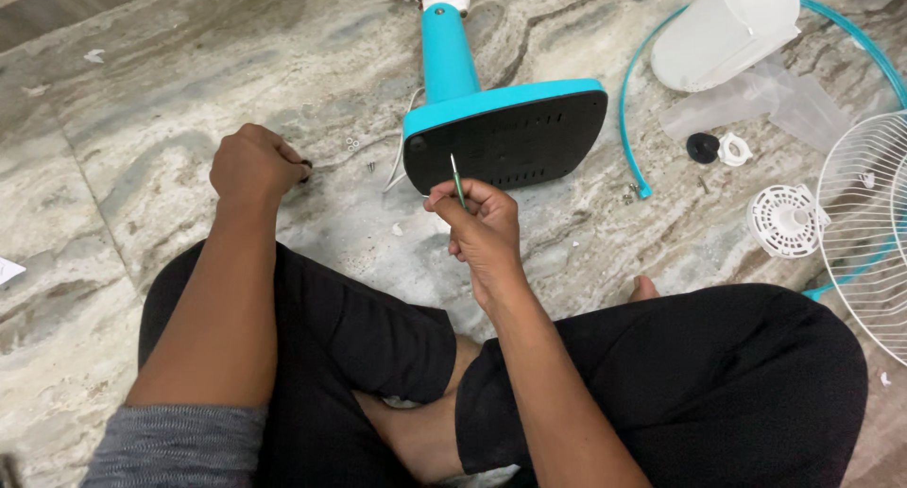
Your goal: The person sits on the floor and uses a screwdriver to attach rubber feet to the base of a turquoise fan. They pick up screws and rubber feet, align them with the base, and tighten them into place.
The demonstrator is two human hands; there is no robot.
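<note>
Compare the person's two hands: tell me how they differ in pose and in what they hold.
The left hand is a closed fist resting down on the marble floor, and what it grips is hidden. The right hand is raised off the floor, pinching a thin green-handled screwdriver that points up at the black underside of the teal fan base. The left hand sits clear of the base; the right is just before it. Both are bare.

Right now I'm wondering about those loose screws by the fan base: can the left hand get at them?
Probably yes: the left hand rests on bare floor beside the screws, nothing between.
</note>
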